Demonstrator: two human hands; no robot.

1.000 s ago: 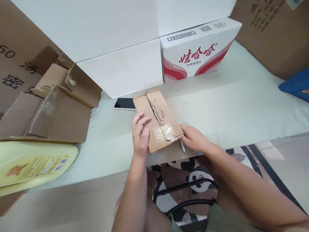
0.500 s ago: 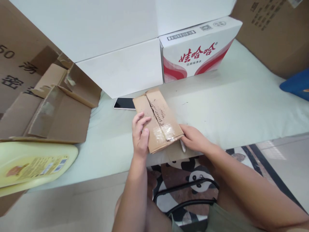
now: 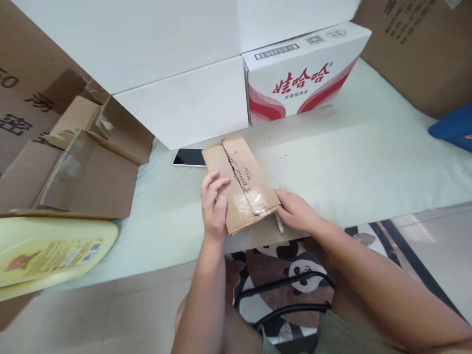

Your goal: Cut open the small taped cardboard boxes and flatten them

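A small brown cardboard box, printed in dark ink, lies tilted between my hands near the front edge of the table. Shiny clear tape crosses its near end, and a dark torn seam runs along its top. My left hand grips the box's left side, thumb and fingers on its top face. At the near right corner my right hand holds the box, its fingers partly hidden under it. Beneath that corner a thin white object shows; I cannot make out what it is. A phone lies partly behind the box.
White cartons and a red-and-white water carton stand at the back. Open cardboard boxes and a yellow bottle are on the left. A blue object sits at the right edge, before a large brown carton.
The view has shifted very slightly. Both hands and the cardboard box keep practically the same position.
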